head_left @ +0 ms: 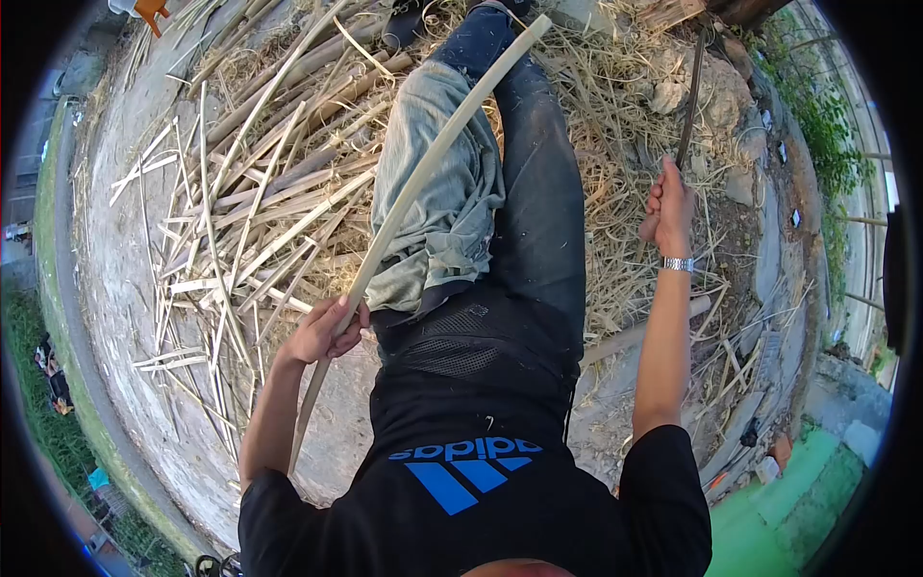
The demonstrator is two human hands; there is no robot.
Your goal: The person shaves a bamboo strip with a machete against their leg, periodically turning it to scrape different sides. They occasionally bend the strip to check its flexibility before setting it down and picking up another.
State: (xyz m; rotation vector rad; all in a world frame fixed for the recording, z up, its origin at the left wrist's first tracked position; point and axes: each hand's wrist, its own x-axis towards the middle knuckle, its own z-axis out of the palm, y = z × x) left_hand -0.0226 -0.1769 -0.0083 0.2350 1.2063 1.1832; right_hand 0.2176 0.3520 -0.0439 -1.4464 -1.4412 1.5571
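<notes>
My left hand [327, 330] is closed around a long, pale bamboo strip [435, 154]. The strip slants across my lap, its far end up past my knees and its lower end running beside my left forearm. A faded grey-green cloth [437, 183] covers my left leg under it. Out to the right, my right hand [668, 209] grips a long, narrow, dark-bladed knife [692, 96] with its blade pointing away from me. The fist hides the knife's handle. The blade is apart from the strip.
Many split bamboo strips [255, 216] lie in a loose pile at the left. Curly shavings [615, 144] cover the ground to the right of my legs, near several stones [670, 96]. An orange-legged object [151, 12] stands at the top left.
</notes>
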